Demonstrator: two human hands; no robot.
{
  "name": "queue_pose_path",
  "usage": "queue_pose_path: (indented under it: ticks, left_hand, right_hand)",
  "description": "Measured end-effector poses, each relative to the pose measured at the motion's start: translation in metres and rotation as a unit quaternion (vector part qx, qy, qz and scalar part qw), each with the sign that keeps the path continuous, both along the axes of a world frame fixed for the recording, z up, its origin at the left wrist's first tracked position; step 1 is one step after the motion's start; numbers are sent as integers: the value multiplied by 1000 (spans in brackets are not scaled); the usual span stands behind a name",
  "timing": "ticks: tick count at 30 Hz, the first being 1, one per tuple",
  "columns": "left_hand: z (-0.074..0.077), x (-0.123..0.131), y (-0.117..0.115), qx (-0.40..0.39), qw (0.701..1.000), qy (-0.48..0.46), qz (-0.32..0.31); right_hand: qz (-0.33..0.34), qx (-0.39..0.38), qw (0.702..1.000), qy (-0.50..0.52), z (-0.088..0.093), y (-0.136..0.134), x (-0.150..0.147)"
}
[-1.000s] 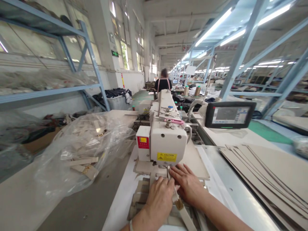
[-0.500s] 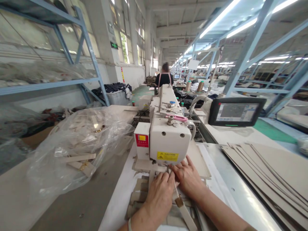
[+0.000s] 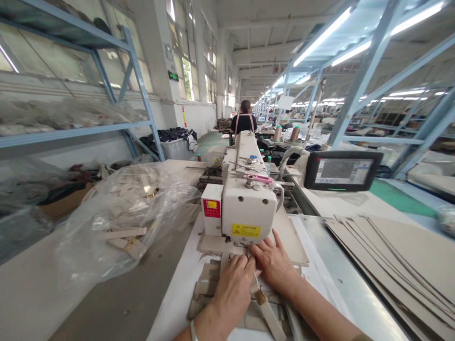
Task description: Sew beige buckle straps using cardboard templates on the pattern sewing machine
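Both my hands work just below the head of a beige sewing machine [image 3: 249, 201]. My left hand [image 3: 234, 282] is closed, its bent fingers on a narrow beige strap [image 3: 272, 322]. The strap trails toward me and carries a gold-coloured metal fitting [image 3: 260, 297]. My right hand [image 3: 275, 265] lies beside it with fingers stretched and slightly spread over a flat beige panel [image 3: 293, 239]; its thumb and index fingertips come close to my left fingertips. The strap's far end and the needle are hidden by my fingers and the machine head.
A clear plastic bag [image 3: 95, 237] holding beige straps lies on the left. Several stacked beige panels [image 3: 387, 265] lie on the right, below a control screen [image 3: 343, 170]. Blue metal racks [image 3: 138, 80] stand on both sides. A person [image 3: 243, 121] sits ahead.
The view has tilted and shifted slightly. Both hands stay at the same spot below the machine head, with the strap and fitting between them nearly unmoved.
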State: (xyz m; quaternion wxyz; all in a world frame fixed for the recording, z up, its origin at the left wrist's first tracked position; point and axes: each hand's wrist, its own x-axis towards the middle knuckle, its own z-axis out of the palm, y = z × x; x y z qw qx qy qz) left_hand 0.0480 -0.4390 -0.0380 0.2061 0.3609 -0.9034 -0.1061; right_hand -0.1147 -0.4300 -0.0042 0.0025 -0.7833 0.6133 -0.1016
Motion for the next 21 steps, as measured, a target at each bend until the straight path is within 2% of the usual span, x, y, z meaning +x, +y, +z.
queue_pose_path:
  ticks: [4, 13, 21]
  left_hand:
    - [3, 3, -1, 11, 1000, -13, -4]
    - [18, 23, 4, 62, 996, -57, -12]
    - [14, 30, 3, 63, 996, -67, -15]
  right_hand:
    - [-15, 5, 1000, 20, 1, 4, 2]
    - [-47, -39, 997, 51, -15, 13, 5]
    - [-20, -72, 996, 52, -20, 12, 3]
